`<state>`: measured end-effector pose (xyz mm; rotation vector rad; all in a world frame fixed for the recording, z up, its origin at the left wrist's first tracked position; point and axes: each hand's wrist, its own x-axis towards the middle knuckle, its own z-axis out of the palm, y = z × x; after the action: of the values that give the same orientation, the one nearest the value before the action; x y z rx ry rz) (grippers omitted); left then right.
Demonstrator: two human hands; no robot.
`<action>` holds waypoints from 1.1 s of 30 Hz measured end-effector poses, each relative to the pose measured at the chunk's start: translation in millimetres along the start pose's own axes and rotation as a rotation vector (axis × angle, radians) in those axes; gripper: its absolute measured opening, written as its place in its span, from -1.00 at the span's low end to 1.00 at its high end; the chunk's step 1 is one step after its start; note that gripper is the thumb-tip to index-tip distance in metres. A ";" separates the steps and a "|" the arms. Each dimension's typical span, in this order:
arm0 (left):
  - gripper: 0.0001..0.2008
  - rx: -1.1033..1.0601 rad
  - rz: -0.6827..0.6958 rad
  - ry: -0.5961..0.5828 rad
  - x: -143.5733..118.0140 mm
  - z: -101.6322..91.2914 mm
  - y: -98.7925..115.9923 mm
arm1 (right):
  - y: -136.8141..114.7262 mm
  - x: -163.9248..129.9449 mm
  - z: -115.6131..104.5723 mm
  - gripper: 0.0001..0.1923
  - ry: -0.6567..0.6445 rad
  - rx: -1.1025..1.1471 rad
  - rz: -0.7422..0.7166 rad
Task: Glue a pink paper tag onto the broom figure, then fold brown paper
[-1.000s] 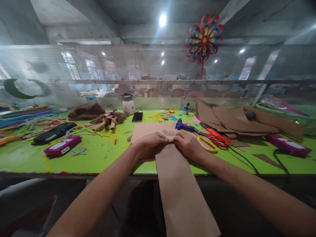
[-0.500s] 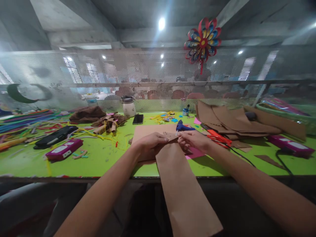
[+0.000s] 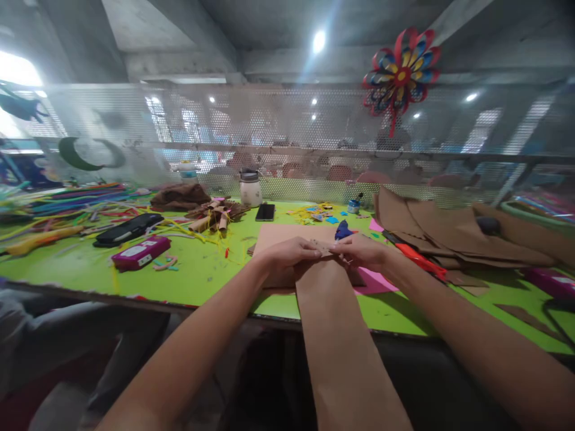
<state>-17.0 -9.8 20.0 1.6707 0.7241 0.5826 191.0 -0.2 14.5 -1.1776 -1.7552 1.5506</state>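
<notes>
A long brown paper strip (image 3: 341, 335) runs from the green table (image 3: 197, 275) over its front edge toward me. My left hand (image 3: 287, 254) pinches its far end from the left, and my right hand (image 3: 363, 251) pinches the same end from the right, fingertips almost meeting. Under the strip lies a brown card sheet (image 3: 287, 233) with a pink sheet (image 3: 375, 281) beside it. A blue glue gun (image 3: 344, 229) lies just behind my right hand. Orange-handled scissors (image 3: 420, 258) lie to the right.
Brown paper pieces (image 3: 449, 230) are piled at the right. A black phone (image 3: 265, 211), a white jar (image 3: 250, 188), paper rolls (image 3: 211, 218), a magenta box (image 3: 140, 252), a black case (image 3: 128, 228) and coloured strips (image 3: 67, 203) lie to the left. A mesh screen (image 3: 287, 137) backs the table.
My right hand has lifted off the table and moved to the strip's far end, uncovering the pink sheet. The view has shifted left. My left hand stays on the strip.
</notes>
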 end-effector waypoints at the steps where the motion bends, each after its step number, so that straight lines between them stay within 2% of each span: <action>1: -0.81 -0.009 0.007 -0.008 0.3 0.3 -0.3 | 2.7 0.1 -0.4 -0.57 -0.006 0.030 0.016; 4: -0.84 -0.004 0.022 -0.009 1.8 2.0 -0.6 | 8.9 -2.0 0.4 -0.55 -0.017 0.086 0.028; 10: -0.80 0.045 0.010 -0.029 4.4 2.5 -3.1 | 14.9 -3.4 -0.2 -0.57 0.018 0.027 -0.090; 17: -0.73 0.133 0.025 -0.025 7.5 -0.7 -8.9 | 11.8 -3.2 -1.2 -0.55 0.091 0.018 -0.122; 23: -0.74 0.187 0.052 -0.050 5.1 2.0 -1.2 | 9.2 -6.3 0.6 -0.55 0.112 -0.050 -0.144; 27: -0.71 0.223 0.004 -0.053 -0.2 -0.6 6.0 | 8.9 -7.9 1.1 -0.53 0.112 -0.093 -0.166; 33: -0.66 0.216 -0.102 -0.082 -6.2 -14.5 6.5 | 8.1 -8.1 -6.9 -0.54 0.133 -0.007 -0.136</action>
<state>-30.6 -5.6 29.4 1.8330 0.8304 0.3712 202.8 -3.9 9.5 -1.1127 -1.7171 1.3575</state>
